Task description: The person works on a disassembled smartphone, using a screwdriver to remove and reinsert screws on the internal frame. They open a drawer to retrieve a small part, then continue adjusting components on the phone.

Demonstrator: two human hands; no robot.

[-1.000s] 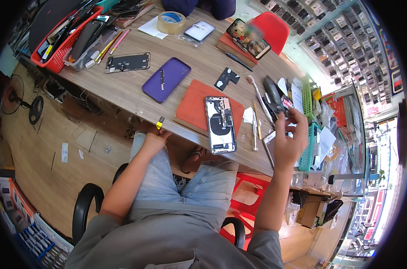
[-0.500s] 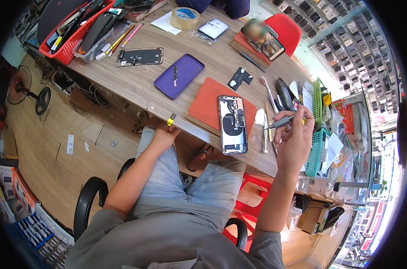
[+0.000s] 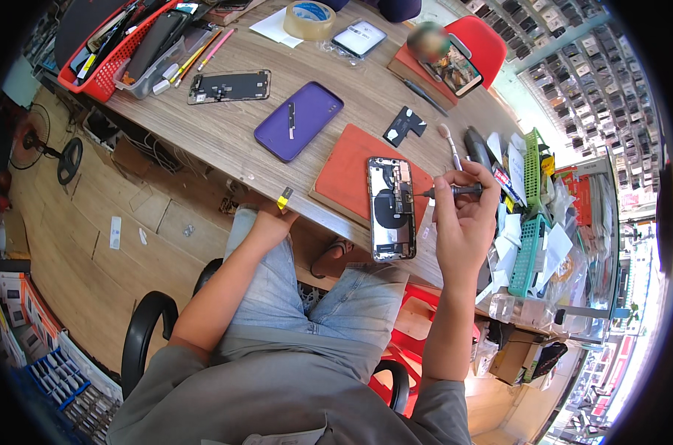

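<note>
An opened phone (image 3: pixel 390 215) lies with its inner parts exposed on an orange-red book (image 3: pixel 344 174), overhanging the book's near side. My right hand (image 3: pixel 464 211) grips a thin dark screwdriver (image 3: pixel 466 190) held nearly level. Its tip is at the phone's right edge, beside the circuit board; whether it touches is too small to tell. Below the table's front edge, my left hand (image 3: pixel 274 221) is closed on a small black part with yellow tape (image 3: pixel 284 197). A purple phone case (image 3: pixel 299 121) with a thin metal strip (image 3: pixel 292 122) on it lies left of the book.
A detached phone screen (image 3: pixel 229 87) and a black bracket (image 3: pixel 404 126) lie farther back. Beyond are a tape roll (image 3: pixel 309 20) and a propped phone (image 3: pixel 455 70). A toothbrush (image 3: pixel 449 144) and green baskets (image 3: pixel 528 256) crowd the right. A red basket (image 3: pixel 114 55) stands far left.
My right hand has moved left with the screwdriver, bringing its tip from beside the tools to the phone's right edge. My left hand has stayed where it was.
</note>
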